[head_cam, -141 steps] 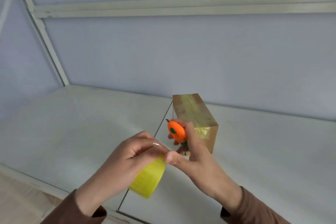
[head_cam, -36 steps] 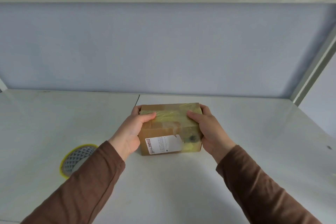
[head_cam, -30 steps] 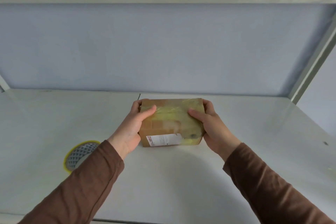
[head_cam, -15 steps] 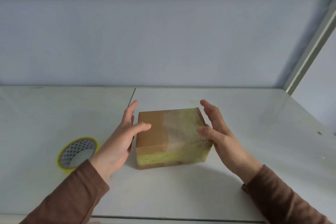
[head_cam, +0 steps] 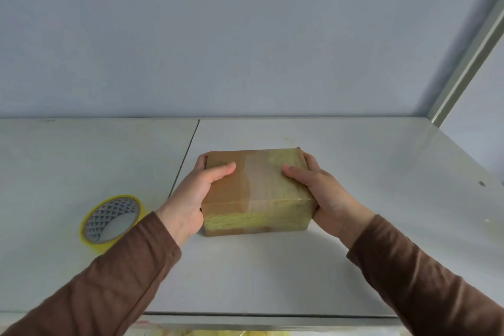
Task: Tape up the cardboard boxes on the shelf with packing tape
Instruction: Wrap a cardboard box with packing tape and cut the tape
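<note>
A storage or packing area is indicated by white metal shelving (head_cam: 354, 172) with an upright post (head_cam: 469, 63) against a plain wall (head_cam: 245, 35)

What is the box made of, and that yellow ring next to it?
Box: looks like brown cardboard, matte, with glossy clear-yellowish tape bands wrapped over it. Yellow ring: a roll of shiny yellowish plastic packing tape; its patterned inner core is probably cardboard, though that is unclear.

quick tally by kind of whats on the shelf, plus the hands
cardboard box: 1
roll of yellow packing tape: 1
hands gripping the box: 2, left hand and right hand
total: 4
</note>
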`<act>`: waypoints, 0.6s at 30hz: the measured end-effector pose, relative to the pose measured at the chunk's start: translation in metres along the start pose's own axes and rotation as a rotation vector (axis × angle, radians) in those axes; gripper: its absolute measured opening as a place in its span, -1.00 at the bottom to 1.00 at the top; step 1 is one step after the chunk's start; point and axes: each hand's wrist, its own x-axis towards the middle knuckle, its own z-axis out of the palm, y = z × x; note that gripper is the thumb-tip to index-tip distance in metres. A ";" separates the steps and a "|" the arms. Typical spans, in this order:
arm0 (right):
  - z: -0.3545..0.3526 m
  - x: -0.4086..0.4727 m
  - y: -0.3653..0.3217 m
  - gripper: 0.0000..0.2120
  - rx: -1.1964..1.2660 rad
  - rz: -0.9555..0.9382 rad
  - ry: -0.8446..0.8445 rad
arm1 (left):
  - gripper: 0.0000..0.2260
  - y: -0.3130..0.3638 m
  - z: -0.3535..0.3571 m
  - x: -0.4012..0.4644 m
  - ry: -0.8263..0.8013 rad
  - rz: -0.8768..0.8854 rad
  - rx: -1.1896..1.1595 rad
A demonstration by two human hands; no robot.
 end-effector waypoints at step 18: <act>-0.020 -0.036 -0.019 -0.42 -0.863 -0.610 -0.163 | -0.41 0.018 -0.008 -0.032 -0.216 0.737 0.836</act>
